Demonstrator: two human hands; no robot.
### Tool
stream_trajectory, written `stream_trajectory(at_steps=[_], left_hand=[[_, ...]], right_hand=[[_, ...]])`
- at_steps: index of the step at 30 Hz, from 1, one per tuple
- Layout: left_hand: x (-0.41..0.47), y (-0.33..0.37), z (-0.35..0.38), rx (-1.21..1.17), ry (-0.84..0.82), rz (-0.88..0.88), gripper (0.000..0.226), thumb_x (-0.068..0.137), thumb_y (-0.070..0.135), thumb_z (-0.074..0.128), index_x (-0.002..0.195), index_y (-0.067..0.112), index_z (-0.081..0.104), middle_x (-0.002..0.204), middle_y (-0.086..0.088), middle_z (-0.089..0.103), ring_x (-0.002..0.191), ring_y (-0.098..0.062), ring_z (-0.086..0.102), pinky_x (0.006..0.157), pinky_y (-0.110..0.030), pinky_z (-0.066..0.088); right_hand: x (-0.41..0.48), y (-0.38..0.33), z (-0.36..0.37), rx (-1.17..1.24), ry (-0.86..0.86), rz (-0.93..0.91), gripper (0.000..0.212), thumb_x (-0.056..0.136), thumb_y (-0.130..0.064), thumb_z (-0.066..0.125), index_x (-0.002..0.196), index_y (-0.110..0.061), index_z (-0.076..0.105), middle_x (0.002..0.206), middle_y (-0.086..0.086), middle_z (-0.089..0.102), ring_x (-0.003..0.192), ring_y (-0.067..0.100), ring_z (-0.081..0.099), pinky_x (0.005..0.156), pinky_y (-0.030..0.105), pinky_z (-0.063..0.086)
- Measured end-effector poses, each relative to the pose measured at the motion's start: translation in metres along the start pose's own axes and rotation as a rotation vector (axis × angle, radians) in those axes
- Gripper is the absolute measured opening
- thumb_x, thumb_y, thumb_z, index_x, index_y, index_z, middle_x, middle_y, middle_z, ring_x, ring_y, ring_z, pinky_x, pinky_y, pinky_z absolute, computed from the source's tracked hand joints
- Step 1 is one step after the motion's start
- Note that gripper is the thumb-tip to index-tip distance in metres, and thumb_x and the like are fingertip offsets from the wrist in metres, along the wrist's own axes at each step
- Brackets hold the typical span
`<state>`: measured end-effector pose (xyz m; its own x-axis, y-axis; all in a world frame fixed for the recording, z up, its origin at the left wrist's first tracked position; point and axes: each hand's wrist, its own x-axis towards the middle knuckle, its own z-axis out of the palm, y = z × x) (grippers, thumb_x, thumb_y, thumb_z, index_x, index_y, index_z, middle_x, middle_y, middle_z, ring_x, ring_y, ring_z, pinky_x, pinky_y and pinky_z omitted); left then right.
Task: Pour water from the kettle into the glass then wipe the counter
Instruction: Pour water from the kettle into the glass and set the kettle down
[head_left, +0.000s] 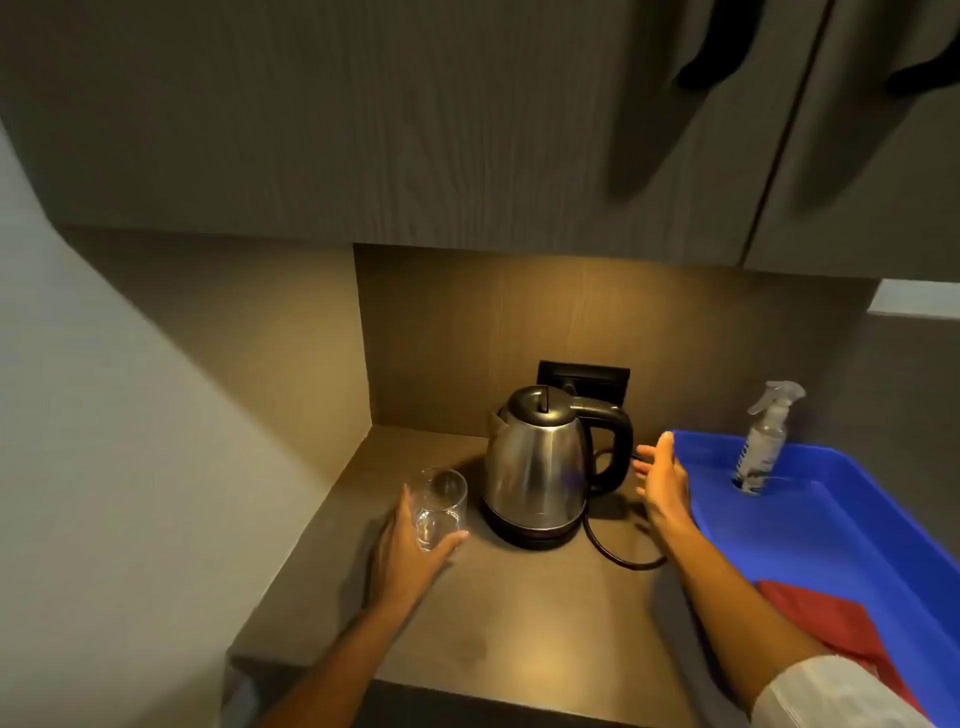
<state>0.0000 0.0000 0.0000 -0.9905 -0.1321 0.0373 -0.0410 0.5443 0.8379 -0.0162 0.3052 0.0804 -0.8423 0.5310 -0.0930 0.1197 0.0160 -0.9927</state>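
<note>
Kettle (537, 467) sat on its base on our bench (519, 613), right hand (662, 480) spread just beside its handle, left hand (410, 551) wrapped round the near-empty glass (439, 506); pouring and wiping remained.

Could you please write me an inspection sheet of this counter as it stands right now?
Surface: brown counter in a lit nook, no spill visible.
Job's things: steel kettle upright on its base, lid shut; glass left of it, seemingly empty; red cloth lying in the blue tray.
Clutter: spray bottle upright in the tray.
Hands: left hand wrapped around the glass; right hand open, near the kettle handle, not touching it.
Cables: black cord loops from the kettle base across the counter; its far end is hidden.
Surroundings: wall socket behind the kettle; cupboard overhead.
</note>
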Motion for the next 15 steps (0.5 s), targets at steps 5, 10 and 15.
stream_trajectory(at_steps=[5,10,15], left_hand=[[0.025,-0.002,0.008,-0.069,0.012,-0.023,0.111,0.061,0.051,0.088,0.152,0.024,0.031,0.147,-0.006,0.054,0.133,-0.026,0.052,0.104,-0.041,0.050],[0.036,0.002,0.006,-0.055,-0.046,-0.018,0.112,0.059,0.052,0.089,0.152,0.024,0.032,0.148,-0.002,0.054,0.133,-0.022,0.053,0.107,-0.044,0.049],[0.034,0.003,0.002,-0.044,-0.038,0.011,0.110,0.056,0.056,0.088,0.148,0.024,0.038,0.145,0.000,0.057,0.131,-0.019,0.055,0.107,-0.044,0.050]], right_hand=[[0.023,0.010,0.028,0.104,-0.006,0.090,0.054,0.100,-0.053,0.032,0.120,-0.013,0.063,0.115,0.006,0.062,0.117,0.026,0.053,0.100,0.040,0.036],[0.031,0.012,0.043,0.424,0.069,0.180,0.031,0.090,-0.042,0.048,0.068,-0.022,0.060,0.066,-0.001,0.057,0.070,0.015,0.053,0.062,0.031,0.042],[0.039,-0.004,0.048,0.518,0.050,0.107,0.027,0.074,-0.032,0.054,0.049,-0.026,0.049,0.046,-0.005,0.041,0.046,0.012,0.039,0.043,0.023,0.032]])
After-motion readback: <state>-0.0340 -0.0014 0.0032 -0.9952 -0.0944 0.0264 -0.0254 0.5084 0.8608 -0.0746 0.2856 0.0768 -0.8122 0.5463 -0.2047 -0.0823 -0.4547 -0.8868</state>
